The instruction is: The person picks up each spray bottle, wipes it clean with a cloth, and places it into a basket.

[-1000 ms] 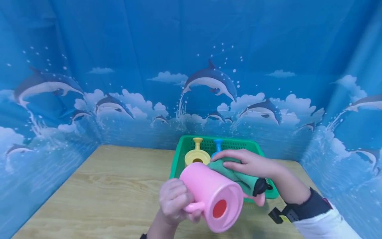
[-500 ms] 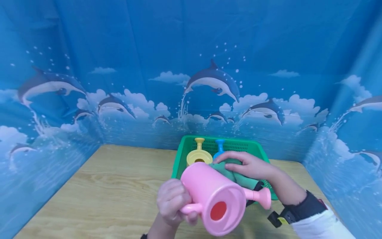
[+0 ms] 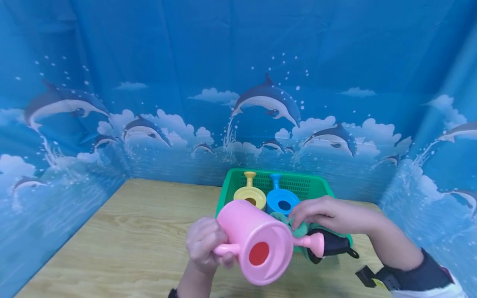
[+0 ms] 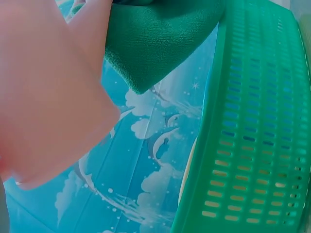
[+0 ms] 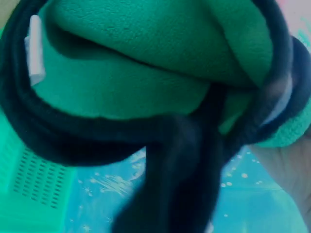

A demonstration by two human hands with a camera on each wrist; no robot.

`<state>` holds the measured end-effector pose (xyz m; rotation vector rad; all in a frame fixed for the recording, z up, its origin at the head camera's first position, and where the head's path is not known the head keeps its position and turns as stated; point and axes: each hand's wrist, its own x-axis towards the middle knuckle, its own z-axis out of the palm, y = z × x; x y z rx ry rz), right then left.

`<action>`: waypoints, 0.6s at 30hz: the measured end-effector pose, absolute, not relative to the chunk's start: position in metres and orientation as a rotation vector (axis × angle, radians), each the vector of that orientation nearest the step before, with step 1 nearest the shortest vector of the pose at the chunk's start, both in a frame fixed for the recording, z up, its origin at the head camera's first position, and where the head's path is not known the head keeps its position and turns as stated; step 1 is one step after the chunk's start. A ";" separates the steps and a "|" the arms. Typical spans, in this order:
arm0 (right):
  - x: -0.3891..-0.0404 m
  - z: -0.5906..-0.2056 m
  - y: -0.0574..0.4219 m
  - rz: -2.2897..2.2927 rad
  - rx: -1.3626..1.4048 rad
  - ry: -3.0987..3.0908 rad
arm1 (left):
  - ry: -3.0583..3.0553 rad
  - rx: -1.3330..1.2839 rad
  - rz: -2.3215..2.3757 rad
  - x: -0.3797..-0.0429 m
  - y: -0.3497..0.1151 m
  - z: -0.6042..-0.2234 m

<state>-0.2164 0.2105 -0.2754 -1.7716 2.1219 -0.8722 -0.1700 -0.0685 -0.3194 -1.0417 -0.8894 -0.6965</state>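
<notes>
My left hand (image 3: 205,242) grips the handle of a pink toy watering can (image 3: 242,223), tipped on its side with its red-centred round end facing me. Its spout sticks out to the right. With curled fingers, my right hand (image 3: 339,215) holds a green cloth (image 3: 298,227) behind the can, near the base of the spout. The cloth's black edging and loop hang down to the right. In the right wrist view the bunched cloth (image 5: 131,92) fills most of the picture. A cloth corner (image 4: 146,53) hangs beside the pink can (image 4: 48,97) in the left wrist view.
Behind the hands, a green plastic basket (image 3: 223,194) stands on the wooden table (image 3: 123,231). In it sit a yellow watering can (image 3: 242,192) and a blue watering can (image 3: 273,198). A blue dolphin-print curtain (image 3: 179,82) surrounds the table.
The pink can has turned so its spout shows, and has shifted slightly left. My right hand has moved right and down with the cloth, uncovering the blue watering can.
</notes>
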 end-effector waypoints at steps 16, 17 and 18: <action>-0.214 -0.282 0.187 -0.899 -1.427 2.496 | -0.905 -1.050 -0.695 -0.175 -0.054 -0.330; -0.215 -0.282 0.185 -0.902 -1.396 2.512 | -0.905 -1.053 -0.689 -0.175 -0.054 -0.329; -0.215 -0.282 0.184 -0.906 -1.366 2.525 | -0.904 -1.059 -0.682 -0.174 -0.053 -0.327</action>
